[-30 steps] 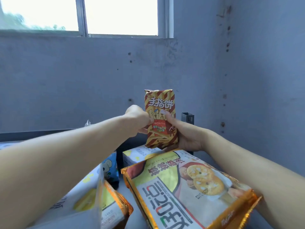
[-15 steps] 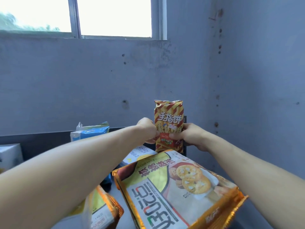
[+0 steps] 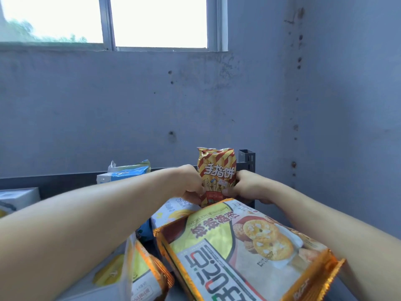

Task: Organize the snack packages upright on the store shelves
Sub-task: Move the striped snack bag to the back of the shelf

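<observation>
A small red-and-yellow striped snack bag [image 3: 217,168] stands upright at the back right of the top shelf, in front of the dark corner post [image 3: 247,157]. My left hand [image 3: 188,183] grips its left side and my right hand [image 3: 247,187] grips its right side, thumbs on the front. Its lower end is hidden behind a large orange-edged cookie bag [image 3: 238,253] that lies flat and tilted in front.
A white-and-yellow box [image 3: 173,210] lies behind the cookie bag. A blue-and-white pack [image 3: 125,172] stands at the back rail [image 3: 65,181]. Another orange-edged bag [image 3: 138,279] lies at lower left, a white box [image 3: 17,198] at far left. Grey walls close the corner.
The striped bag has moved back and down toward the shelf corner with both hands on it. My right hand has shifted from beneath the bag to its right side.
</observation>
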Available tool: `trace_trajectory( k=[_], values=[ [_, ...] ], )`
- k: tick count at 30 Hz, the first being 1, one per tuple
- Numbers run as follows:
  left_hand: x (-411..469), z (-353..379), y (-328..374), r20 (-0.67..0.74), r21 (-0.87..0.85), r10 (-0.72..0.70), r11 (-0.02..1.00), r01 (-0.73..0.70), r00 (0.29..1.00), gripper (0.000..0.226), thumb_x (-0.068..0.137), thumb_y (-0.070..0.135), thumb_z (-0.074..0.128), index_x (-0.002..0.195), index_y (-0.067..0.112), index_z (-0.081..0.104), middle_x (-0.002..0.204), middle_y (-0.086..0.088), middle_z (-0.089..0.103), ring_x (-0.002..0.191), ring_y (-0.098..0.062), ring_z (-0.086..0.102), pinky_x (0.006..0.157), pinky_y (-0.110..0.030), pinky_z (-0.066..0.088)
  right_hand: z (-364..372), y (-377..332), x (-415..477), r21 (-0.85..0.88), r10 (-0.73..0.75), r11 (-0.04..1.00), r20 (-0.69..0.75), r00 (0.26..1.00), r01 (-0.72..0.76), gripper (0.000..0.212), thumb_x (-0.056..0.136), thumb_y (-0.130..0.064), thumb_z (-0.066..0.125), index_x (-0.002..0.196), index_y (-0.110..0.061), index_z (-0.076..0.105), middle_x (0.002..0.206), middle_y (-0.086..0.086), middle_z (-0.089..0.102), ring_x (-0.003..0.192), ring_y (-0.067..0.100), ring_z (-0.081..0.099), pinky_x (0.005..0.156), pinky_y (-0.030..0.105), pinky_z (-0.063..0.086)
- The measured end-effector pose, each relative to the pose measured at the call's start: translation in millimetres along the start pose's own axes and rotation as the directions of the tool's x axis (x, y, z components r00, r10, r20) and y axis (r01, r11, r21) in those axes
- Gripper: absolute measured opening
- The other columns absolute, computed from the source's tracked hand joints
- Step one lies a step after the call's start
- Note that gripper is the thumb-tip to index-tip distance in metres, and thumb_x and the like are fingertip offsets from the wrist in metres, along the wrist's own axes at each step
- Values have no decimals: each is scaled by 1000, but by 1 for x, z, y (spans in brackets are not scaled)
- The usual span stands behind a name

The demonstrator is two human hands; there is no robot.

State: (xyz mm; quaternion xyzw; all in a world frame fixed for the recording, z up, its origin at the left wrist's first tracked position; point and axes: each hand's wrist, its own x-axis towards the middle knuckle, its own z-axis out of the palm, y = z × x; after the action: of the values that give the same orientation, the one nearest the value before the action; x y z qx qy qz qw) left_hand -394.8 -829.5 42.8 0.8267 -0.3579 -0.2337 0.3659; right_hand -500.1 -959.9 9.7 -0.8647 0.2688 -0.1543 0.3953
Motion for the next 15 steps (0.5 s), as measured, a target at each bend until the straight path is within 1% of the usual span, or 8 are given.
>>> trace_trajectory(
  k=[2,3,6,9,11,13,14,15],
  values=[
    [2,0,0,-21,-19,8,1000,-8,1000,11,89,5,60,99,0,56,96,-16,64,65,-23,63,57,-30,58,1,0,0,-51,11,999,6,1000,-10,20,86,-18,66,105,-20,59,102,2,69,87,15,66,64,24,54],
    [3,0,0,-39,-28,4,1000,-5,999,11,89,8,61,97,1,56,95,-15,64,63,-22,62,52,-27,56,1,0,0,-64,15,998,10,1000,-14,20,87,-19,65,106,-19,59,104,2,69,87,15,66,65,24,54],
    [2,-1,-2,-75,-40,-13,999,10,997,10,90,8,60,84,3,55,79,-12,63,57,-22,61,52,-25,55,2,-1,0,-64,6,998,31,999,-4,17,88,-21,64,104,-21,59,104,0,69,86,12,65,63,21,52],
    [1,-1,-4,-127,10,-11,1000,12,992,17,91,7,58,76,4,50,73,-10,57,54,-21,56,42,-21,51,6,1,-1,-42,-23,999,29,999,24,21,88,-22,65,109,-23,61,100,-6,67,86,9,64,64,19,49],
    [0,-1,-6,-165,66,5,998,6,986,21,92,5,56,74,7,46,77,-9,55,57,-21,53,50,-21,48,8,4,-1,-47,-37,998,20,999,38,28,87,-25,65,115,-21,61,98,-8,65,87,8,62,67,20,47],
    [0,-1,-7,-184,78,27,997,-12,983,21,91,5,56,73,7,47,75,-7,54,55,-18,50,47,-18,46,6,4,-2,-60,-35,998,25,999,36,30,87,-28,66,115,-21,60,97,-10,65,87,8,62,67,20,48],
    [0,-1,-7,-191,96,37,995,-19,981,22,91,6,56,71,7,47,72,-6,54,55,-16,51,45,-15,46,4,4,-3,-57,-29,998,33,999,31,30,87,-28,66,115,-21,61,97,-10,66,87,8,63,66,20,50],
    [0,0,-8,-198,99,48,995,-29,979,20,91,5,56,73,6,50,73,-7,55,58,-19,53,51,-14,49,2,3,-5,-48,-23,999,44,999,25,28,87,-28,66,114,-21,61,95,-10,67,85,8,65,62,19,51]
  ],
)
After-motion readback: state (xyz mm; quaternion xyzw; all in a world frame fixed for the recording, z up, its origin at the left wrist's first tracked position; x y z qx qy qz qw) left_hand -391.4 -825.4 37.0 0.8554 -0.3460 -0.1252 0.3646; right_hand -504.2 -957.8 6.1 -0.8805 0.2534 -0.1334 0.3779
